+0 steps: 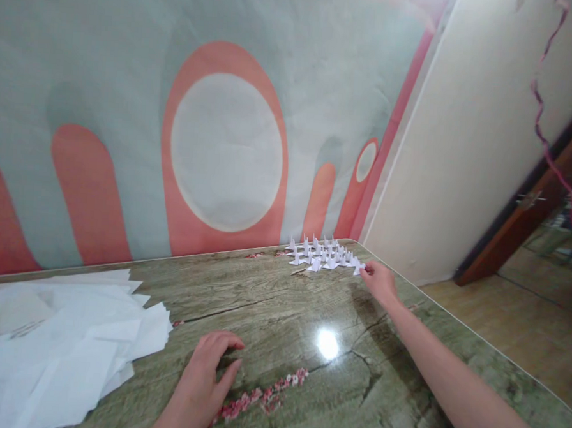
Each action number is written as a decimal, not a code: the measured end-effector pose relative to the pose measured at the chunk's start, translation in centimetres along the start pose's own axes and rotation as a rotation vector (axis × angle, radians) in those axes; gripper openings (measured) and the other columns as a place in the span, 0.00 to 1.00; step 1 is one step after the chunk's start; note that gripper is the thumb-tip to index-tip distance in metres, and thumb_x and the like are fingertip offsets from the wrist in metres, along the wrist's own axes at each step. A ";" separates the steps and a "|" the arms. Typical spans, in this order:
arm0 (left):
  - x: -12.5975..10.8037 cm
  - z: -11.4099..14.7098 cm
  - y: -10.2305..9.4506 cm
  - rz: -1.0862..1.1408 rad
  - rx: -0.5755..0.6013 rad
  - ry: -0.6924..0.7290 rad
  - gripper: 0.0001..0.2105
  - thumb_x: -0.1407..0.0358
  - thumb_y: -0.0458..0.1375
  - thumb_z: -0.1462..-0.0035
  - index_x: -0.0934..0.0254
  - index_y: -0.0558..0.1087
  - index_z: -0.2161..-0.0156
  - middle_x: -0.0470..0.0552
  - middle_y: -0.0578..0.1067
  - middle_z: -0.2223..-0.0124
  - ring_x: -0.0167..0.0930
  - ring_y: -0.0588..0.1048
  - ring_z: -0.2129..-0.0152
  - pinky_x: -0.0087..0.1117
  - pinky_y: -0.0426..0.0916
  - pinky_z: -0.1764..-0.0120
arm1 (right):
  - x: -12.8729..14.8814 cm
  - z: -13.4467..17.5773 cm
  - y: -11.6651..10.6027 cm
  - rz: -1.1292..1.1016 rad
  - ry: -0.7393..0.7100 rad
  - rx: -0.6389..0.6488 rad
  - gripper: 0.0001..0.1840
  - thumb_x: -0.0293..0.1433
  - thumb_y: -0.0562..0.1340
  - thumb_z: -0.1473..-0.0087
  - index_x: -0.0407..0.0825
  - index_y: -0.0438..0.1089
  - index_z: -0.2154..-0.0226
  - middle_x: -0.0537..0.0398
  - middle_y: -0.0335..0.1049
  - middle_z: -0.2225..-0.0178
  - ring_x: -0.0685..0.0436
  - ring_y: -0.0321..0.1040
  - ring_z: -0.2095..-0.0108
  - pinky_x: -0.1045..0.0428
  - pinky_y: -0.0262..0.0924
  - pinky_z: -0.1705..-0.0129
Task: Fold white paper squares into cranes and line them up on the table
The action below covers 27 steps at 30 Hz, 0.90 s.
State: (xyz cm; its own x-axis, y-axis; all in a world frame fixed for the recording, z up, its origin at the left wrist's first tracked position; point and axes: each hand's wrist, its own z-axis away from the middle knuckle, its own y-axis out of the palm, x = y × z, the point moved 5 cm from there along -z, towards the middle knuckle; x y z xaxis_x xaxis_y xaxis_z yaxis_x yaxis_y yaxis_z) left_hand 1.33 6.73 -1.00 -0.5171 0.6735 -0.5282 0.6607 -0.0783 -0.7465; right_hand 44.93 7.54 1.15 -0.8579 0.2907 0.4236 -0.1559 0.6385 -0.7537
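Pinching a small folded paper figure (357, 269) between thumb and fingertips, the right hand (378, 283) is at the far right corner of the table (243, 301), its arm stretched forward. The pinched piece is white and sits at the right end of a cluster of similar paper figures (314, 265), which stand close together in uneven rows, their thin points upward; whether it touches its neighbours is too small to tell. The left hand (213, 373) is open nearer the front, fingers loosely curled and thumb parted from them; whether it rests on the surface cannot be told. Just beside it runs a strip of pink flowers (257, 396), and a bright glare (328, 344) lies between the two hands. On the left, loose white sheets (67, 356) overlap in an untidy pile. Behind the table rises a grey-green backdrop (136, 46) with coral arches (89, 184).
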 end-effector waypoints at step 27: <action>0.0 -0.2 0.2 -0.072 0.050 0.063 0.05 0.66 0.52 0.46 0.59 0.69 0.64 0.51 0.71 0.60 0.35 0.69 0.60 0.38 0.66 0.56 | -8.2 0.3 4.7 0.281 0.197 0.209 0.13 0.34 0.56 0.43 0.45 0.65 0.57 0.51 0.66 0.58 0.47 0.67 0.62 0.47 0.64 0.61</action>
State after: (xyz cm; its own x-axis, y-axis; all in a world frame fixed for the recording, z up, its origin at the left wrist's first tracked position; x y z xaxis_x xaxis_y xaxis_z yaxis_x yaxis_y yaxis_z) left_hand 1.55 6.89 -1.07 -0.5260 0.7236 -0.4470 0.5944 -0.0631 -0.8017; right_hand 51.12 7.94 -5.97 -0.7739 0.5775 0.2598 -0.0423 0.3621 -0.9312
